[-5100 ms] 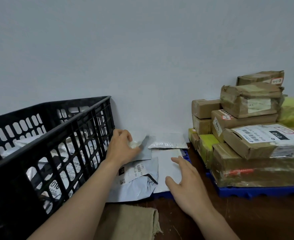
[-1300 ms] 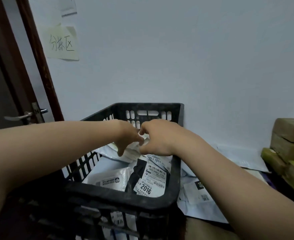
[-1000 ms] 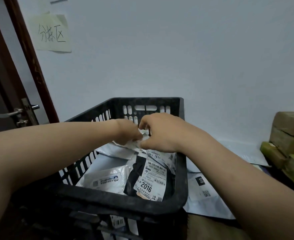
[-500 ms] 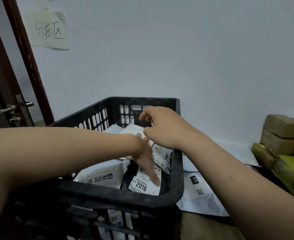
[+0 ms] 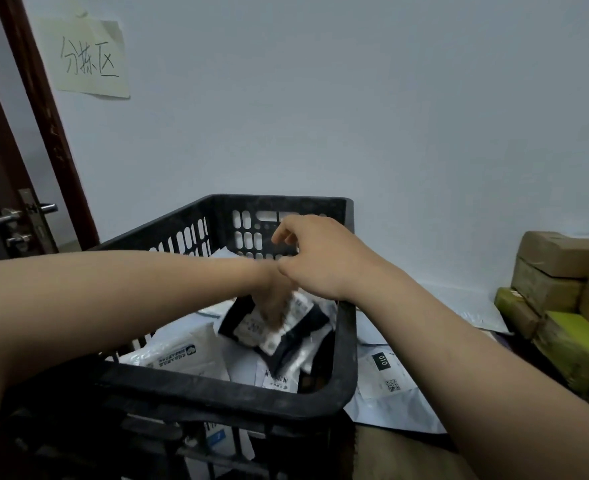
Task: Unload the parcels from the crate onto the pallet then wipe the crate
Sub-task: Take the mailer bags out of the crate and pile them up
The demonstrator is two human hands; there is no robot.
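Unloading in progress: my left hand [image 5: 275, 308] reaches down into the black plastic crate [image 5: 237, 393] and lands on the white label of a black poly mailer [image 5: 303, 332]. The hand is smeared by motion, so I cannot tell whether it has closed on the bag or only touches it. My right hand [image 5: 320, 258] hangs above the crate's right rim, fingers loosely curled, with nothing visible in them.

The crate is far from empty. The black mailer lies tilted on top, a white poly mailer [image 5: 178, 351] with printed lettering sits to its left, and more pale bags lie underneath.

Just right of the crate, grey mailers [image 5: 386, 372] lie flat. One bears a "010" tag. Beyond them stand taped cardboard boxes [image 5: 556, 258] and a green-wrapped parcel [image 5: 570, 344]. I cannot make out the pallet's own deck beneath them.

To do this step well, I judge I should pinch the slippery mailer by an edge or corner rather than its flat face. I should lift it clear of the rim before swinging right, and let the free hand steady it. Wiping waits until every bag is out.
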